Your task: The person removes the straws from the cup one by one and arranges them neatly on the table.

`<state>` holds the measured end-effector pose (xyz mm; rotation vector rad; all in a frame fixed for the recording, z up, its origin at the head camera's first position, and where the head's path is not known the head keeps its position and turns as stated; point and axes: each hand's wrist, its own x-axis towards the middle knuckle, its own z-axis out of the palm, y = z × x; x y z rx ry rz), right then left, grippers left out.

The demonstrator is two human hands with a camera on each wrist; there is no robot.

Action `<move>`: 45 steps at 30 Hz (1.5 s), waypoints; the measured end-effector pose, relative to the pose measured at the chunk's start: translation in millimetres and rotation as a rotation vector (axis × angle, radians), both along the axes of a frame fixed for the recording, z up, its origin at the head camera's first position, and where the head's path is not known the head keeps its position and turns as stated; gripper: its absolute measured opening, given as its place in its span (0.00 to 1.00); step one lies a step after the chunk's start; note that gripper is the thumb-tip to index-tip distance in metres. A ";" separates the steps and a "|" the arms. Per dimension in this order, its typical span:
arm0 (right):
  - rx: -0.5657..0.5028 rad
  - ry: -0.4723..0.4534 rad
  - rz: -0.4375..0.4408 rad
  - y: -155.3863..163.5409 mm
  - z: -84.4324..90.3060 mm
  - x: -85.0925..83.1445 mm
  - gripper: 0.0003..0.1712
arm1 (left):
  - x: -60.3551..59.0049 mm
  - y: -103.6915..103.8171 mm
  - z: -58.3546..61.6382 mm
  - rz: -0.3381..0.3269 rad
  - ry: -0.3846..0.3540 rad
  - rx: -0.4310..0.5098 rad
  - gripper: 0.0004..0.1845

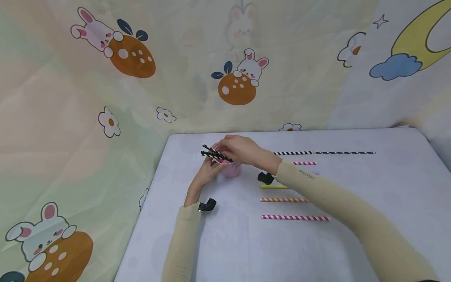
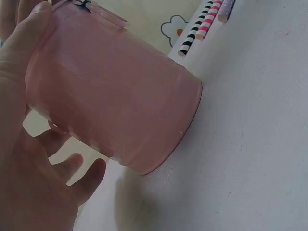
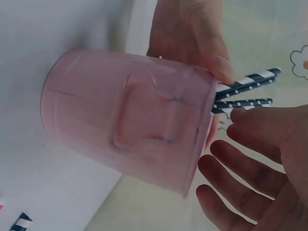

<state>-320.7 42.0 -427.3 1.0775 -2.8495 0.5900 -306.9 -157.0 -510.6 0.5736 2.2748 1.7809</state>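
Observation:
A pink translucent cup [image 1: 231, 170] stands at the left of the table, my left hand [image 1: 208, 172] gripping it with the thumb near the rim. Black-and-white paper straws [image 3: 250, 83], some striped and some dotted, stick out of its mouth and lean left in the head view. At the rim is my right hand [image 1: 243, 149], its fingers loosely bent and spread. Its thumb [image 3: 260, 122] lies against or close to a dotted straw [image 3: 250, 103]; contact is hard to tell. The cup's wall [image 2: 110, 91] fills much of the left wrist view. The straws' lower ends are hidden.
On the white table lie a black striped straw [image 1: 292, 153], a black dotted straw [image 1: 344, 152], a short-looking pink striped straw [image 1: 304, 163], a lilac straw [image 1: 316, 172], a yellow one [image 1: 273, 187], an orange striped one [image 1: 283, 199] and a red-pink striped one [image 1: 296, 217]. My right forearm covers some.

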 end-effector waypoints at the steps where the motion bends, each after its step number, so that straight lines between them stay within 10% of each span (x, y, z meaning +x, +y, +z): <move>1: 0.007 -0.004 -0.001 -3.3 -1.3 -0.9 0.13 | 0.1 -0.1 0.1 0.001 -0.003 -0.005 0.41; 17: 0.139 -0.020 -0.071 -23.8 -16.3 -8.7 0.12 | -0.6 1.3 -0.1 -0.002 0.016 -0.018 0.41; 45: 0.015 -0.025 -0.110 -21.5 -12.3 -6.0 0.11 | -1.4 0.2 0.2 0.001 0.022 -0.020 0.40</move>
